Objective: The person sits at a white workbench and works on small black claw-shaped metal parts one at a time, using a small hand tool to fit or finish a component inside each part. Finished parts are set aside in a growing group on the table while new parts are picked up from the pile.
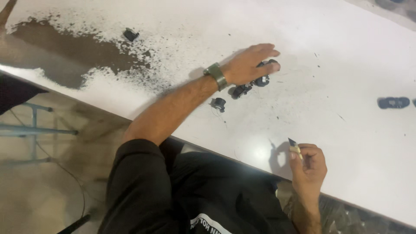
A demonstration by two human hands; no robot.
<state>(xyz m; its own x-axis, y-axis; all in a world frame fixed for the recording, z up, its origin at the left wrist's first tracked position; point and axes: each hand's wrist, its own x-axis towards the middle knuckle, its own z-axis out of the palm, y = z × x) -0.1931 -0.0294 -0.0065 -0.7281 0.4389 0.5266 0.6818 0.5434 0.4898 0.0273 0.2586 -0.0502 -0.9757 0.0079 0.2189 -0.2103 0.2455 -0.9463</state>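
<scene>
Hands of a seated person in dark clothing work over a long white desk (346, 78), seen from above. The left hand (253, 64), a green watch (216, 75) on its wrist, lies flat with fingers spread over a cluster of small black parts (251, 84); the fingers press down on the parts rather than closing around any one of them. About three parts show at or under this hand, though the palm may hide more. One further black part (219, 103) sits just beside the wrist, apart from the cluster, and another (130, 34) lies well away near a worn brown patch (56, 47) in the desk surface. A longer dark piece (393, 102) rests alone towards the right edge. The right hand (308, 162) is near the desk's front edge, its fingers pinched around a small blade with a pale handle (295, 147), tip upward. The black parts look light, hard and rigid, probably moulded plastic, small enough to slide or roll; each is best pinched across its sides between thumb and forefinger.
</scene>
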